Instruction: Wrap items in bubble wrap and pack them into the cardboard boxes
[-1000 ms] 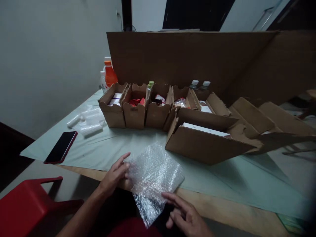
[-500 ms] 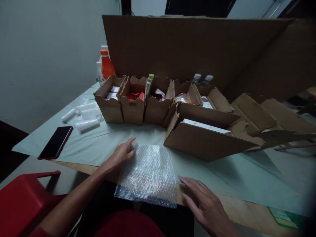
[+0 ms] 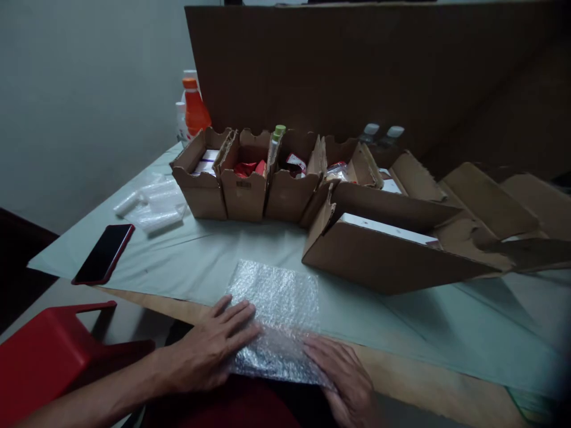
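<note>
A clear sheet of bubble wrap (image 3: 276,291) lies over the front edge of the table, its near end overhanging. My left hand (image 3: 218,339) rests on its left side, fingers spread and stretched out on the surface; its thumb is hard to make out. At the near right corner my right hand (image 3: 341,374) has its fingers over the top of the sheet. The corner runs between those fingers and the thumb, which sits lower and is partly hidden.
Several cardboard bins (image 3: 243,193) with packaged goods stand in a row behind. A wider cardboard bin (image 3: 392,261) holds a white box. Left are a phone (image 3: 103,254), more bubble wrap (image 3: 156,205) and an orange bottle (image 3: 196,110). A red stool (image 3: 49,356) stands lower left.
My left hand has come down and nearer, from the wrap's far left corner onto its left side. My right hand has moved left onto the near right corner. The view has shifted slightly.
</note>
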A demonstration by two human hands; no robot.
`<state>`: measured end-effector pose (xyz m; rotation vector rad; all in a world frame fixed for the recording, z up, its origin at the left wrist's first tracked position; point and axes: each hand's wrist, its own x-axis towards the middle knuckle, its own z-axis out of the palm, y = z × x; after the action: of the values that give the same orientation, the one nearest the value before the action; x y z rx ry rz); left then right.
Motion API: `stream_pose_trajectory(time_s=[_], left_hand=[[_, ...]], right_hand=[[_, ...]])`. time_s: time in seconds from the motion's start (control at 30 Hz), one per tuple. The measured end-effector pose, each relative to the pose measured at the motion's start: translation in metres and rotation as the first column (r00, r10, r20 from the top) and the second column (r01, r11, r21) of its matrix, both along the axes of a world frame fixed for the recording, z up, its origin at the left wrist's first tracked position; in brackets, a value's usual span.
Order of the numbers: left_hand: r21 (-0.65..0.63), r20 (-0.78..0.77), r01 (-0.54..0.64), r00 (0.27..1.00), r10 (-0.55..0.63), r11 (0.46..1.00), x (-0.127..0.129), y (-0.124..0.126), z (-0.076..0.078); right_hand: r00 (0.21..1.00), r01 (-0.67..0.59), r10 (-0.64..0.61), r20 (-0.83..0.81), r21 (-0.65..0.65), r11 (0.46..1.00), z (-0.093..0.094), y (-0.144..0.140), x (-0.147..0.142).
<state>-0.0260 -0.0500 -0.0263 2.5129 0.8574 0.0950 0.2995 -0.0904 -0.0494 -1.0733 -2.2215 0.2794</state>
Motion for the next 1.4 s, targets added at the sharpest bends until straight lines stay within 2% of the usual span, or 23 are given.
stream_pose_trajectory(time_s=[0.07, 0.1, 0.17, 0.23, 0.3, 0.37, 0.5, 0.6, 0.67, 0.73, 0.8, 0.87, 0.93, 1.0, 1.07, 1.13, 1.23, 1.4], left_hand=[[-0.043, 0.134, -0.114, 0.984, 0.119, 0.993, -0.005, 0.002, 0.000], [-0.101, 0.202, -0.197, 0.956, 0.214, 0.975, -0.006, 0.005, 0.001], [-0.277, 0.271, -0.359, 0.860, 0.431, 0.891, -0.005, 0.013, 0.004], [-0.440, 0.262, -0.458, 0.758, 0.598, 0.772, -0.001, 0.024, 0.006], [-0.499, 0.243, -0.509, 0.695, 0.677, 0.701, 0.004, 0.037, 0.007], [-0.448, 0.222, -0.572, 0.673, 0.705, 0.687, 0.008, 0.049, 0.005], [-0.236, 0.094, -0.636, 0.737, 0.669, 0.735, 0.011, 0.062, 0.000], [-0.067, -0.023, -0.623, 0.782, 0.623, 0.779, 0.011, 0.061, -0.006], [0.036, -0.048, -0.611, 0.789, 0.612, 0.791, 0.010, 0.058, -0.009], [0.150, 0.011, -0.602, 0.794, 0.608, 0.784, 0.009, 0.054, -0.010], [0.286, 0.128, -0.599, 0.798, 0.589, 0.748, 0.012, 0.048, -0.006], [0.399, 0.226, -0.553, 0.832, 0.507, 0.731, 0.020, 0.042, 0.001], [0.463, 0.238, -0.403, 0.915, 0.327, 0.790, 0.033, 0.039, 0.007], [0.467, 0.169, -0.200, 0.976, 0.135, 0.861, 0.047, 0.039, 0.006], [0.427, 0.074, -0.073, 0.996, 0.046, 0.901, 0.055, 0.042, -0.001], [0.372, -0.008, -0.045, 0.999, 0.052, 0.927, 0.057, 0.047, -0.011], [0.297, -0.090, -0.051, 0.993, 0.081, 0.953, 0.051, 0.051, -0.020], [0.233, -0.104, -0.072, 0.990, 0.099, 0.970, 0.049, 0.051, -0.018]], right_hand=[[0.993, 0.031, -0.045, -0.110, -0.134, 0.991, 0.009, 0.004, 0.001], [0.985, 0.064, -0.098, -0.143, -0.225, 0.972, 0.013, 0.007, 0.001], [0.956, 0.158, -0.244, -0.163, -0.414, 0.897, 0.022, 0.016, -0.002], [0.907, 0.257, -0.392, -0.153, -0.538, 0.803, 0.027, 0.029, -0.005], [0.861, 0.335, -0.490, -0.137, -0.572, 0.749, 0.027, 0.043, -0.008], [0.836, 0.404, -0.538, -0.112, -0.537, 0.740, 0.021, 0.055, -0.009], [0.829, 0.512, -0.558, -0.042, -0.347, 0.786, 0.002, 0.063, -0.011], [0.852, 0.519, -0.523, 0.014, -0.156, 0.840, -0.010, 0.063, -0.009], [0.863, 0.505, -0.502, 0.052, -0.051, 0.862, -0.012, 0.062, -0.005], [0.862, 0.497, -0.497, 0.096, 0.032, 0.867, -0.009, 0.060, -0.001], [0.843, 0.504, -0.520, 0.139, 0.137, 0.853, 0.001, 0.057, 0.000], [0.830, 0.484, -0.529, 0.177, 0.241, 0.841, 0.012, 0.053, -0.006], [0.863, 0.384, -0.448, 0.233, 0.272, 0.882, 0.020, 0.049, -0.021], [0.908, 0.226, -0.280, 0.311, 0.200, 0.953, 0.021, 0.046, -0.040], [0.915, 0.112, -0.146, 0.376, 0.111, 0.987, 0.014, 0.046, -0.054], [0.898, 0.082, -0.101, 0.427, 0.063, 0.995, 0.002, 0.048, -0.058], [0.884, 0.085, -0.099, 0.457, 0.052, 0.995, -0.012, 0.050, -0.047], [0.876, 0.105, -0.102, 0.472, 0.019, 0.994, -0.016, 0.048, -0.023]])
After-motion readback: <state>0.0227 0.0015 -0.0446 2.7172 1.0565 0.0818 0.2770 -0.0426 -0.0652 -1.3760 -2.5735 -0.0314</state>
